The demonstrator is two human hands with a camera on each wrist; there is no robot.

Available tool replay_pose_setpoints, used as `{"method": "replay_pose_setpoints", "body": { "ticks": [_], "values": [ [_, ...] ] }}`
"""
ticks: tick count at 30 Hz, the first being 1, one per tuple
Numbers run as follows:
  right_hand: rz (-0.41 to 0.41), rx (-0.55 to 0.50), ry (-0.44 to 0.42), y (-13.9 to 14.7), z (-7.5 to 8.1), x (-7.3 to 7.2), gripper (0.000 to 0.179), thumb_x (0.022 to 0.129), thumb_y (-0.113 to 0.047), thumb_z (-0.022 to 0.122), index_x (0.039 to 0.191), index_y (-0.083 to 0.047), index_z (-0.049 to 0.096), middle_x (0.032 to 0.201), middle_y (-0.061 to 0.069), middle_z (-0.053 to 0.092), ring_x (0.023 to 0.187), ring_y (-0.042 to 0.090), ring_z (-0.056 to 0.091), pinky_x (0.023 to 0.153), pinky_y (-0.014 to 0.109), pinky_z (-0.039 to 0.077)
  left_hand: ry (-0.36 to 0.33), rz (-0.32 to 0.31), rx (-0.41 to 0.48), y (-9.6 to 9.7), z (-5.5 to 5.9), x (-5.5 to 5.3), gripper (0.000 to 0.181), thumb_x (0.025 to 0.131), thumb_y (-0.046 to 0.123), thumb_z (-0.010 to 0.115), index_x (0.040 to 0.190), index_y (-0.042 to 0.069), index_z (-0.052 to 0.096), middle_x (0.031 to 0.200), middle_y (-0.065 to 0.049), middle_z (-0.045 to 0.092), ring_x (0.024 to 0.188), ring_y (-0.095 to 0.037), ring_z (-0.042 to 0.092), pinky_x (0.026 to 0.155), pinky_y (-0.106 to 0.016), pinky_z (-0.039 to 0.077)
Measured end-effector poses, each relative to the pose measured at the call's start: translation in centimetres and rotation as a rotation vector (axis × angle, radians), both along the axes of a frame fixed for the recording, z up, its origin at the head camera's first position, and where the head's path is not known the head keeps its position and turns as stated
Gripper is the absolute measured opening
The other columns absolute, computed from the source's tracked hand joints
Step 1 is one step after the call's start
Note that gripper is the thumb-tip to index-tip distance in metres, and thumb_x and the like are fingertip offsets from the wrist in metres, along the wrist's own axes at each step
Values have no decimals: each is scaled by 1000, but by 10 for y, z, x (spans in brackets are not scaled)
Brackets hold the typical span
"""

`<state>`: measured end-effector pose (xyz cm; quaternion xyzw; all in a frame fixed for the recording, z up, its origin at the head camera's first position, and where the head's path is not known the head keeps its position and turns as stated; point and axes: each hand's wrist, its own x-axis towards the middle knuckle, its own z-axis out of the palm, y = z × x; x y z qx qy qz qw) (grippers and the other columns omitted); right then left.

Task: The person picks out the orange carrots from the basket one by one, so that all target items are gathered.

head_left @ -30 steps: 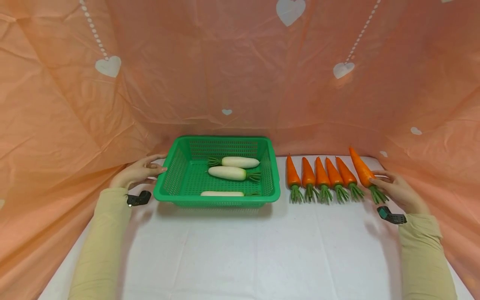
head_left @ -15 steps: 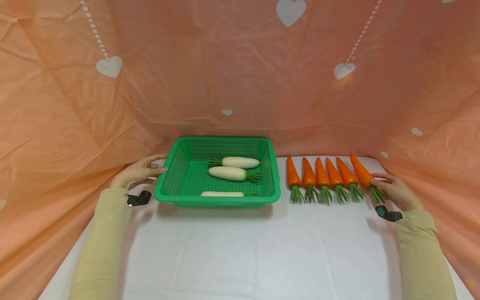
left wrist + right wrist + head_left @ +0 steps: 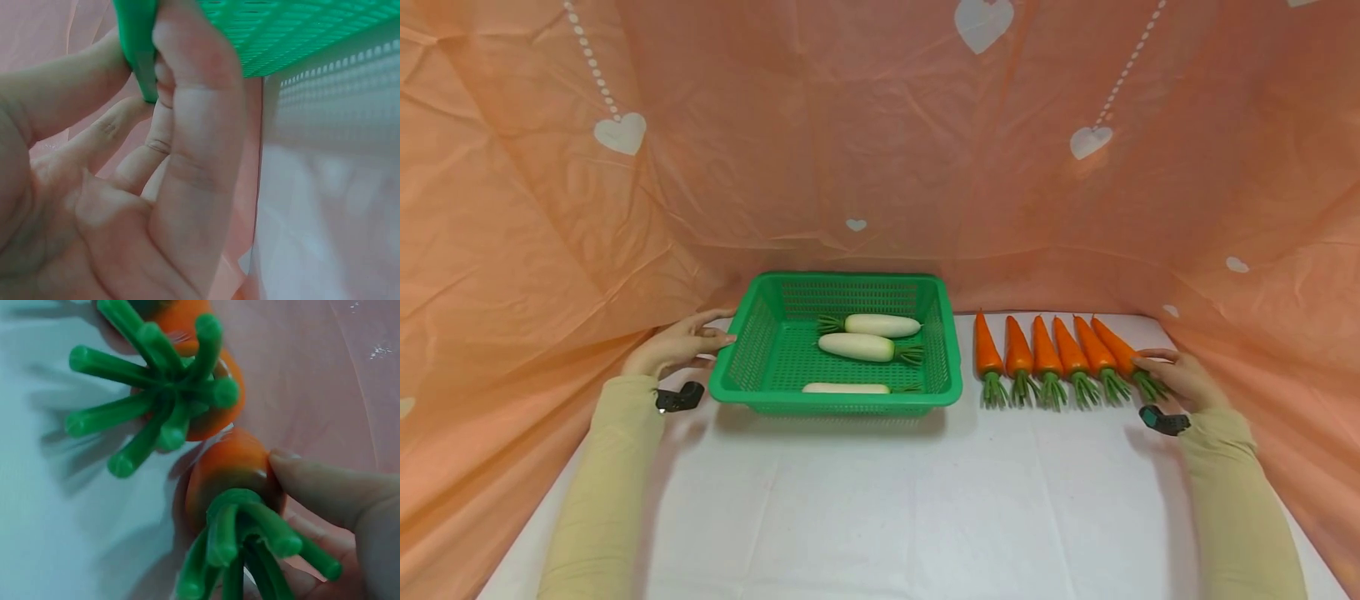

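My left hand [image 3: 673,346] grips the left rim of a green plastic basket [image 3: 835,399], the thumb on one side of the rim and the fingers on the other in the left wrist view. Inside the basket lie white radishes [image 3: 857,346] with green stems, one partly hidden by the front rim. At the right, my right hand [image 3: 1186,377] holds the outermost carrot [image 3: 1115,344] near its stem end. The right wrist view has the thumb against that carrot's orange side [image 3: 228,459]; the other fingers are partly hidden behind its green stems.
Several carrots [image 3: 1047,348] lie side by side right of the basket, stems toward me, on a white tablecloth [image 3: 880,500]. An orange cloth [image 3: 895,150] with white hearts hangs behind and along both sides.
My right hand has moved left with the outermost carrot, which was tilted and apart and now lies close beside the row. The left hand and basket have not visibly moved.
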<state>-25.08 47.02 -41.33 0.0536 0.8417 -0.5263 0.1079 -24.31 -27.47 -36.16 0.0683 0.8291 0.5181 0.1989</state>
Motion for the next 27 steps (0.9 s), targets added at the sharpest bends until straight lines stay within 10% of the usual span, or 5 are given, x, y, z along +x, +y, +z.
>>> {"method": "replay_pose_setpoints", "body": {
  "ticks": [10, 16, 23, 27],
  "values": [
    [-25, 42, -15, -5, 1, -2, 48, 98, -37, 54, 125, 2, 52, 113, 7, 47, 80, 2, 50, 70, 18, 48, -14, 7, 6, -1, 0, -1, 70, 100, 20, 55, 154, 9, 13, 120, -22, 52, 94, -19, 60, 78, -33, 52],
    [-85, -21, -13, -8, -1, -4, 32, 95, -36, 59, 116, -12, 58, 93, -13, 53, 76, 1, 52, 67, 19, 47, -13, 11, 18, -1, 0, -1, 69, 100, 20, 54, 154, 8, 13, 116, -19, 54, 89, -18, 61, 76, -32, 52],
    [-44, 7, -6, -6, -2, -5, 58, 98, -37, 54, 132, 9, 47, 85, -20, 55, 76, 0, 53, 67, 21, 48, -8, 15, 21, -1, 0, -2, 69, 99, 19, 55, 153, 6, 14, 110, -15, 56, 86, -17, 61, 75, -31, 53],
    [-36, -41, 10, -3, -3, -5, 32, 99, -33, 54, 118, -8, 61, 83, -19, 58, 75, 0, 54, 67, 19, 48, -9, 12, 24, -1, 0, -2, 70, 99, 20, 55, 153, 6, 14, 111, -15, 57, 87, -17, 61, 76, -31, 52]
  ]
}}
